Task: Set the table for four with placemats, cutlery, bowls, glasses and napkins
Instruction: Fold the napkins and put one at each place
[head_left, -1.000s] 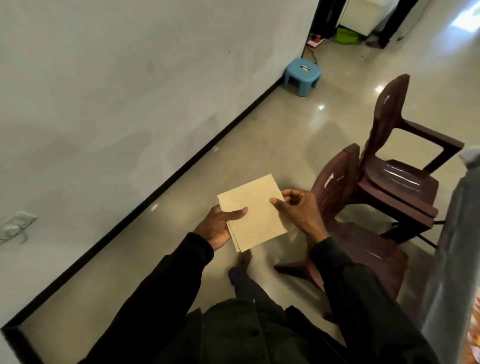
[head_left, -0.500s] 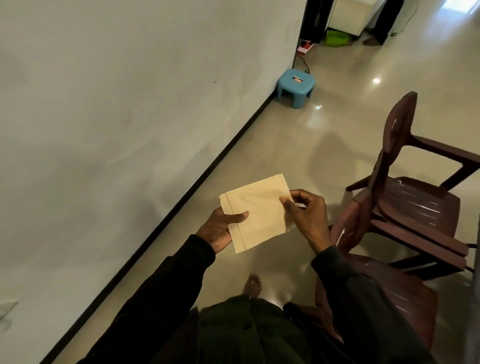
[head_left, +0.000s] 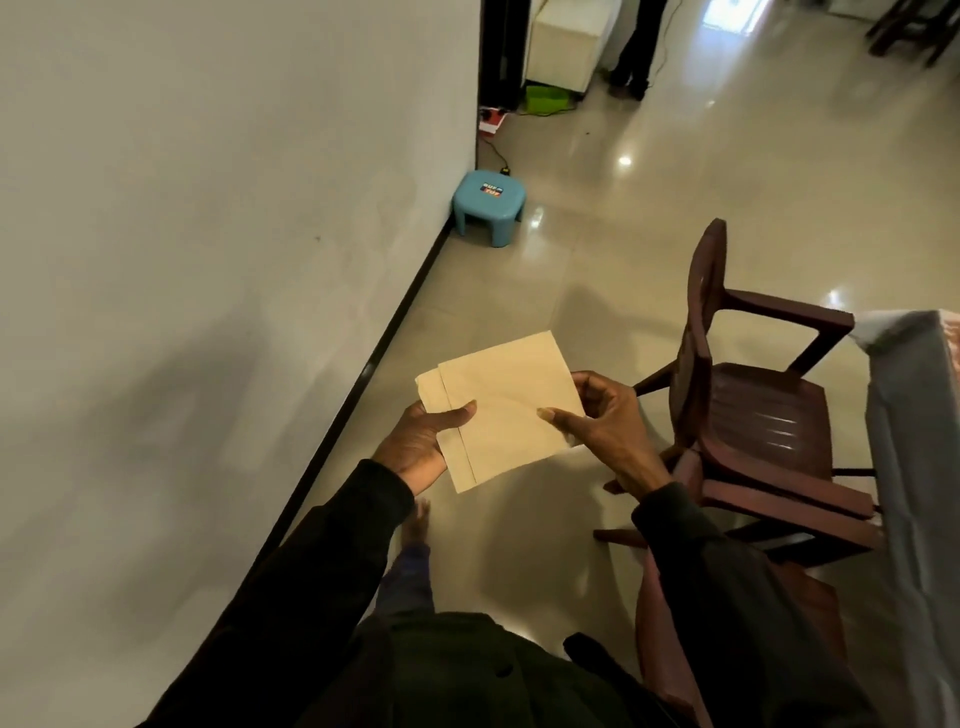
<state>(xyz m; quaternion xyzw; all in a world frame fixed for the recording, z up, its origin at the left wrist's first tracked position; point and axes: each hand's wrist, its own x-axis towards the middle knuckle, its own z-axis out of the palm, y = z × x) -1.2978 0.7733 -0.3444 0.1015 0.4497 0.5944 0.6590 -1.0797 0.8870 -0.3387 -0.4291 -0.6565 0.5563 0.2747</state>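
A small stack of tan paper napkins (head_left: 501, 400) is held in front of my body, above the floor. My left hand (head_left: 421, 444) grips the stack's left edge with the thumb on top. My right hand (head_left: 597, 415) pinches the right edge of the top napkin, which sits slightly offset to the right of the one below. The table (head_left: 914, 415), covered in a grey cloth, shows only as a corner at the right edge.
Two dark red plastic armchairs (head_left: 748, 415) stand close on my right, between me and the table. A wall with a black skirting runs along the left. A blue stool (head_left: 488, 205) sits by the wall ahead. Someone's legs (head_left: 636, 47) stand far back.
The view has swung as I walk forward; the chairs now sit lower right and the table corner has come into view. The top napkin has slid a little to the right.
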